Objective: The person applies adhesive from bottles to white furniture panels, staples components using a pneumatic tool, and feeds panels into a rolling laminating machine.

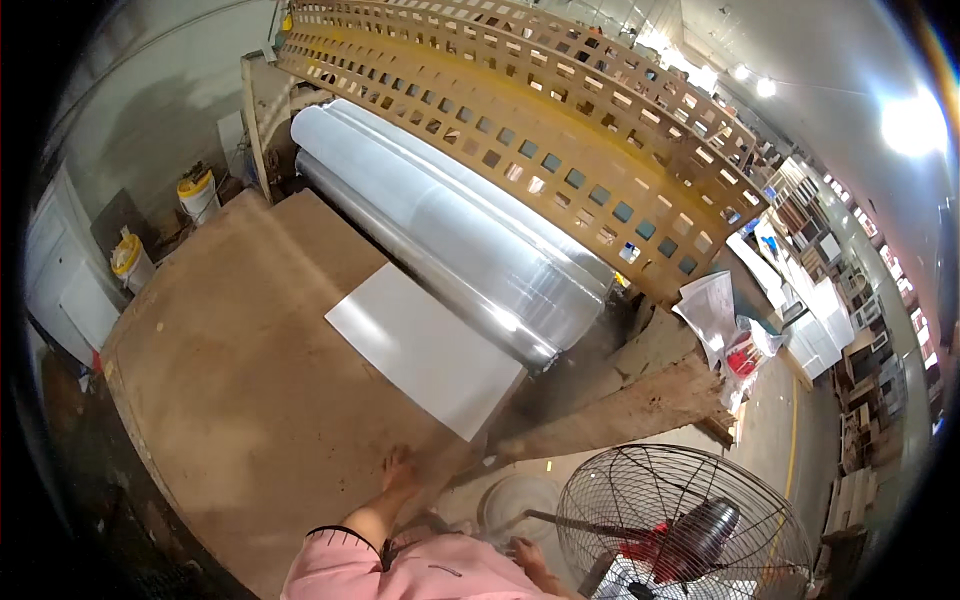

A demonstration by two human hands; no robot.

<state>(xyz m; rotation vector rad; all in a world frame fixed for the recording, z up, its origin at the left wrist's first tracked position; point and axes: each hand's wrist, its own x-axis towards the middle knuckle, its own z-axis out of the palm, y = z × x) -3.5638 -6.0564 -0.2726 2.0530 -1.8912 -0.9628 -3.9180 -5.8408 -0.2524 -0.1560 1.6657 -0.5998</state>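
a white sheet [430, 350] lies flat on the brown surface [230, 340], one long edge running beside the metal roller [440, 268], perhaps to keep it square; whether they touch, i cannot tell. on the sheet's near side, apart from it, the left hand [398, 472] rests on the surface, grip released and holding nothing, probably for support. the right hand [525, 553] is nearer still and right of the sheet, near the fan [695, 535]; its grip is too small to tell. beyond the sheet, past the roller, sits a pale roll [430, 195], with a slotted panel [540, 100] farther off, likely as a guard.
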